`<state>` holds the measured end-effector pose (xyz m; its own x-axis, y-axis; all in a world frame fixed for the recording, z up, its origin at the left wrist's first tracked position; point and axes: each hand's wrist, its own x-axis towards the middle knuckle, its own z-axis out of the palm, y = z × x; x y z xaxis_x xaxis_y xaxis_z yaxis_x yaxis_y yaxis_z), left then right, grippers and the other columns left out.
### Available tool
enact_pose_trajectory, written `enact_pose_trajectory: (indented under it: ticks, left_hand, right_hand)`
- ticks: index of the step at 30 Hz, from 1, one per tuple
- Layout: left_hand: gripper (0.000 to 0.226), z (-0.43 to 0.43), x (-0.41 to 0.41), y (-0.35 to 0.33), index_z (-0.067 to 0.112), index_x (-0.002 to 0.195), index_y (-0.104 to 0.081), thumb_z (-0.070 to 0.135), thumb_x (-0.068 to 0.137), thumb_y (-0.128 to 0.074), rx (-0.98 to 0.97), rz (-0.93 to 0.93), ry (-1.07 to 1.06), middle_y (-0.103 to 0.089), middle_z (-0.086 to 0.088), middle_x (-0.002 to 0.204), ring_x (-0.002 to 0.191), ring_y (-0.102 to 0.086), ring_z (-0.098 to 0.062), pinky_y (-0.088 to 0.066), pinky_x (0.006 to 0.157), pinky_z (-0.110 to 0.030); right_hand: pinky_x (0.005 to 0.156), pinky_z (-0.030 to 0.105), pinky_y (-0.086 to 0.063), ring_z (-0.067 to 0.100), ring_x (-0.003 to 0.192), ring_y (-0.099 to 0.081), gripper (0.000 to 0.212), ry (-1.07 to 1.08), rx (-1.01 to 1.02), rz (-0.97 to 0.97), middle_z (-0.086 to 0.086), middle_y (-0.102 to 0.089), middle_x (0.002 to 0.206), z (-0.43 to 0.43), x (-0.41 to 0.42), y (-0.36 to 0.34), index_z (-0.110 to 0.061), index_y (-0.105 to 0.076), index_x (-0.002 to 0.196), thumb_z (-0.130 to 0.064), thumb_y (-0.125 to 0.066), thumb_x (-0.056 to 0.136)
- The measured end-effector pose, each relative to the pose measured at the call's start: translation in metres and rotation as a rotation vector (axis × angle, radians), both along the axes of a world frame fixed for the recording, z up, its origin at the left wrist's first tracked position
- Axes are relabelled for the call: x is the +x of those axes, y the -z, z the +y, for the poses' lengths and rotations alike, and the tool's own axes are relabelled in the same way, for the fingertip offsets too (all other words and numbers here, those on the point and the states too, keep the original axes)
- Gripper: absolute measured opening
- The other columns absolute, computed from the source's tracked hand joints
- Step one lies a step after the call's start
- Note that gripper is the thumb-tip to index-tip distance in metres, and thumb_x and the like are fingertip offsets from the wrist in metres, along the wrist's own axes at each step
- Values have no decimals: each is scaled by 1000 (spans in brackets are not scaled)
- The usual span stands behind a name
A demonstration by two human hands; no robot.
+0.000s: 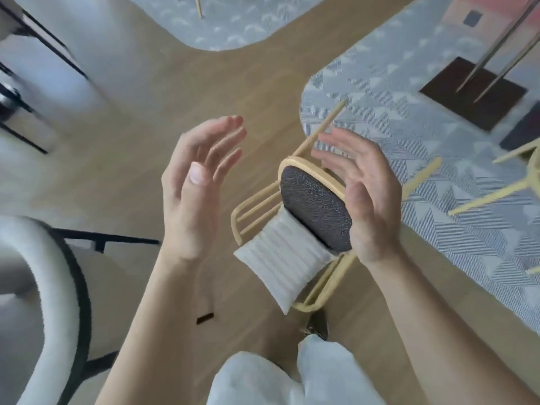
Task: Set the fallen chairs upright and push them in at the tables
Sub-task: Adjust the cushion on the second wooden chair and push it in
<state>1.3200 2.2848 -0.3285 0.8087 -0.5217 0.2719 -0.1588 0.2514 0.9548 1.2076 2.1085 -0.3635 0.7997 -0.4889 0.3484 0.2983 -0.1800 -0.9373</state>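
Observation:
A fallen chair [314, 200] lies on its side on the wood floor below me, with a pale yellow frame, a dark grey round seat and a white ribbed back cushion. Its legs point up and right over the edge of a grey patterned rug [409, 159]. My left hand [195, 185] hovers open to the left of the chair, fingers spread, touching nothing. My right hand [362, 197] is open in front of the seat's right rim, and I cannot tell whether it touches the chair. Part of a second yellow chair [496, 191] lies at the right edge.
A white fuzzy chair with a black frame [55, 287] stands at the lower left. A table base with thin metal legs [476, 92] stands on the rug at the upper right. Dark table legs [43, 33] rise at the upper left. My light trousers [263, 378] show below.

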Motion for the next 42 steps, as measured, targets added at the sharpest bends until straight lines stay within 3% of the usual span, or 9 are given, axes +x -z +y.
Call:
enact_pose_trajectory:
  ticks: [8, 21, 24, 27, 29, 32, 35, 38, 42]
  left_hand:
    - [53, -9, 111, 152, 43, 121, -71, 79, 82, -67, 63, 129, 117, -64, 1, 137, 141, -55, -34, -41, 118, -53]
    - [56, -39, 166, 522, 21, 132, -55, 63, 95, -60, 222, 81, 483, -58, -13, 139, 136, -61, -25, -47, 109, -30]
    - [42, -42, 164, 604, 33, 131, -60, 58, 98, -62, 334, 21, 501, -65, 12, 138, 133, -62, -8, -49, 108, -28]
    - [44, -39, 167, 687, 57, 130, -61, 59, 87, -71, 493, 3, 526, -58, 17, 148, 145, -48, -5, -41, 120, -35]
    - [64, -37, 169, 737, 54, 142, -55, 62, 81, -75, 595, -34, 572, -49, 13, 157, 151, -38, -4, -36, 123, -36]
    - [93, -34, 169, 797, 56, 152, -42, 75, 68, -78, 754, -172, 633, -27, 16, 166, 152, -17, 13, -27, 120, -22]
    - [116, -33, 172, 832, 67, 152, -26, 90, 51, -78, 851, -229, 597, -12, 27, 163, 147, -7, 23, -22, 112, -17]
    - [126, -32, 181, 854, 71, 151, -19, 84, 47, -89, 850, -66, 568, -31, 13, 166, 154, -33, -10, -34, 123, -47]
    - [125, -38, 187, 858, 67, 152, -23, 71, 51, -97, 823, 103, 586, -60, 22, 143, 132, -62, -6, -50, 112, -51]
  right_hand:
    - [112, 51, -49, 29, 132, -64, 74, 193, 55, 204, 22, -56, 146, 1, 69, 137, 0, -47, 144, -59, -51, 101]
    - [112, 30, -49, 15, 136, -60, 86, 486, 246, 398, 1, -59, 148, 43, 82, 524, -13, -51, 147, -77, -54, 89]
    - [121, 29, -39, 3, 145, -48, 68, 612, 229, 512, -8, -53, 156, 49, 64, 611, -24, -50, 149, -62, -57, 93]
    - [111, -1, -22, -23, 145, -22, 72, 712, 227, 639, -13, -28, 170, 61, 48, 684, -39, -41, 154, -66, -57, 89]
    - [102, -11, -13, -26, 147, -7, 81, 771, 191, 718, -15, -12, 174, 70, 36, 724, -46, -33, 158, -72, -59, 87]
    - [115, 7, -17, -10, 156, -3, 88, 826, 124, 757, -18, -1, 174, 77, 16, 770, -61, -24, 155, -69, -72, 82]
    - [116, 39, -41, 0, 152, -33, 103, 884, 307, 695, -24, -27, 167, 76, 0, 793, -68, -21, 152, -65, -86, 72]
    - [96, 38, -61, 2, 124, -66, 98, 921, 545, 634, -21, -64, 139, 74, -9, 809, -56, -40, 147, -58, -93, 65]
    - [83, 41, -66, 17, 107, -77, 93, 872, 804, 674, -5, -76, 123, 71, -9, 814, -37, -56, 137, -61, -96, 57]
